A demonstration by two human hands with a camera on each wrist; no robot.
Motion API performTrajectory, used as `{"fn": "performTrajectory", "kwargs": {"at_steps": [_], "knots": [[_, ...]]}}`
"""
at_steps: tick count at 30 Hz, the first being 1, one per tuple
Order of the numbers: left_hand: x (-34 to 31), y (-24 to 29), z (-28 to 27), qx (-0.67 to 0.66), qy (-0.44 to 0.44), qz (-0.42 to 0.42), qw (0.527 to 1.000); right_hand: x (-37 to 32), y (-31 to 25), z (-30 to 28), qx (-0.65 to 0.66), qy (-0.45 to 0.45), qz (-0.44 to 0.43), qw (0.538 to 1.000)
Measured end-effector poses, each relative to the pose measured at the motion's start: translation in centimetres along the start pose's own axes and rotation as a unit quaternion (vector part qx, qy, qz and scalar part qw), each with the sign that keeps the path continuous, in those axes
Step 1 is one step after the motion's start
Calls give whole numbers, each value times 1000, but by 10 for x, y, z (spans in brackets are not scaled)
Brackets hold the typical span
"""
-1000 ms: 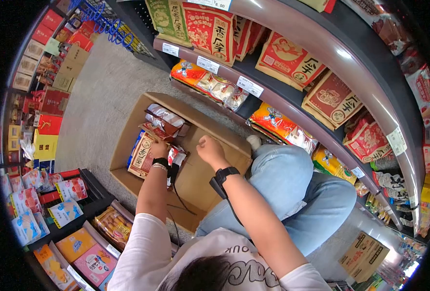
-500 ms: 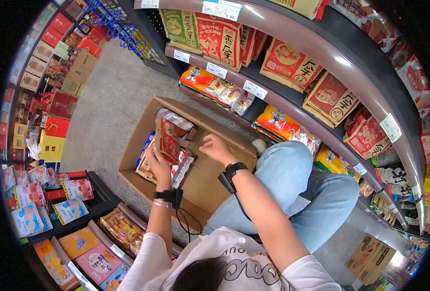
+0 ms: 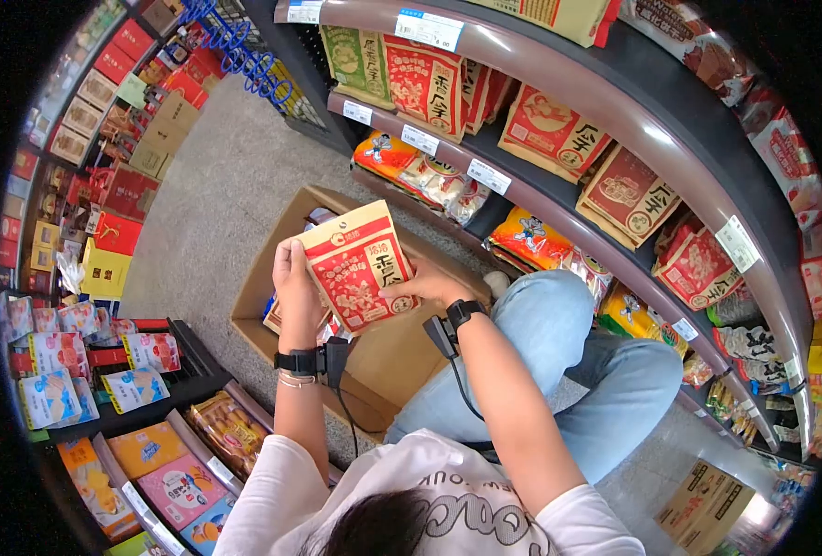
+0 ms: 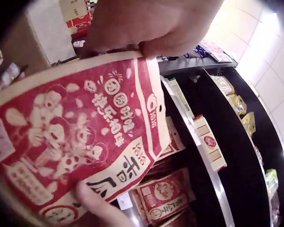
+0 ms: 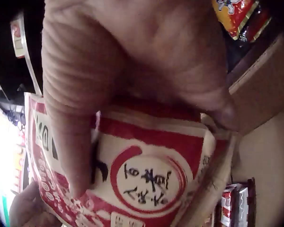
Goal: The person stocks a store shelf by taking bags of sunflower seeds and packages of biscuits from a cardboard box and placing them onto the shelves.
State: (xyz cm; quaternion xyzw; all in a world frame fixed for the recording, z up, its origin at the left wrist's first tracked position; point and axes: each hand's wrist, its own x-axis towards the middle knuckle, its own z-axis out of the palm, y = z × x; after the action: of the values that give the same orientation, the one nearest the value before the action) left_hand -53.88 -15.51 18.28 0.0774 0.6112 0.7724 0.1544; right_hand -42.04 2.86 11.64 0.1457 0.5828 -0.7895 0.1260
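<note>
Both hands hold a red and cream paper bag of sunflower seeds above an open cardboard box, its printed front facing up. My left hand grips the bag's left edge, near the top. At the lower right corner, my right hand pinches it, with the thumb across the printed front. The left wrist view shows the front of the bag at close range, the right thumb on its lower part. In the right wrist view, my right hand covers part of the bag. The bag hides much of the box's contents.
Beyond the box, a curved shelf carries seed bags, with orange packets below. My bent knees are right of the box. A low rack of snack boxes stands at the left front. Cables hang from the left wrist camera.
The left hand has come up from inside the box, lifting the sunflower seed bag. The right hand, apart from it half a second ago, has taken hold of its right corner.
</note>
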Motion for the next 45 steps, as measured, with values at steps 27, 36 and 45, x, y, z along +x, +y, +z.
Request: {"fn": "performTrajectory", "kwargs": {"at_steps": [27,36,45], "knots": [[-61,23,39,-7,-112,-119,987,-73,-43,17,149,34,-212,965],[-90,33,120,331,-289,153,885,-128,-49,29,31,280,-357,890],[-119,18,143,-94,-168,-157,969,-180,-49,27,-102,217,-376,895]]}}
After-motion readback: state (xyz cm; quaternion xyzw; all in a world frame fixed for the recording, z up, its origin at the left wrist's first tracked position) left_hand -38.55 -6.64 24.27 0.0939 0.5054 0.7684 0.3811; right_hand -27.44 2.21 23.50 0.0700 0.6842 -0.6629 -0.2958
